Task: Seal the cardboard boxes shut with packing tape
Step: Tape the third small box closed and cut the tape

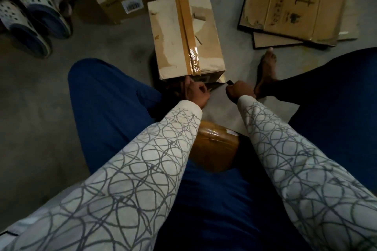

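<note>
The cardboard box point(184, 36) stands on the floor point(40, 98) between the person's knees, a brown tape strip point(186, 32) along its top. The left hand point(196, 92), fingers curled, presses its near edge. The right hand point(239, 89) pinches a small dark object point(230, 82).

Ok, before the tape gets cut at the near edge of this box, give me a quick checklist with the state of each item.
1. Tape strip runs along the top seam of the box: ok.
2. Strip lies flat: not ok, wrinkled near the near edge.
3. Left hand steadies the box's near face: ok.
4. Right hand grips a small dark object: ok; whether it is a cutter, cannot tell.
5. Tape roll within reach, in the lap: ok.
</note>
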{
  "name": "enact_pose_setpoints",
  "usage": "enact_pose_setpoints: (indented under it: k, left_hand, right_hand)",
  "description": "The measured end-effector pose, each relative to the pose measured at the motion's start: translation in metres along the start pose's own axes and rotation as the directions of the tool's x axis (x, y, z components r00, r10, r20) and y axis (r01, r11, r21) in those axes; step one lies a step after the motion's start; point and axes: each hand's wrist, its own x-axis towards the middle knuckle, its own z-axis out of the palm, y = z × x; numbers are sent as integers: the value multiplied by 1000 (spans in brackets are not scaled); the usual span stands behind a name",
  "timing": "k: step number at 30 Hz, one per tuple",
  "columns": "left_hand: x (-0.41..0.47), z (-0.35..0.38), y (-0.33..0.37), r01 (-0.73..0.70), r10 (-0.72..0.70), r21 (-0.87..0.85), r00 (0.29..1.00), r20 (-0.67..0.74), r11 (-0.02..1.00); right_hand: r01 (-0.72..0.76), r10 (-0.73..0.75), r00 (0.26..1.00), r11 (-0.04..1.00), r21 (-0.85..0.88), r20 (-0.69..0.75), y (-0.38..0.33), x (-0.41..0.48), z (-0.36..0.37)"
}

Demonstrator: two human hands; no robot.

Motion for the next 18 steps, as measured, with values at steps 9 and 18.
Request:
enact_pose_setpoints:
  k: [9,18]
  left_hand:
    - [-17,-2,-2,-121,107,120,988,114,985]
    - [-11,-3,3,-68,35,183,984,177,981]
  right_hand:
    - [-9,12,1000,988,152,-19,-6,1,10]
    - [23,-23,1000,978,207,-6,-7,2,17]
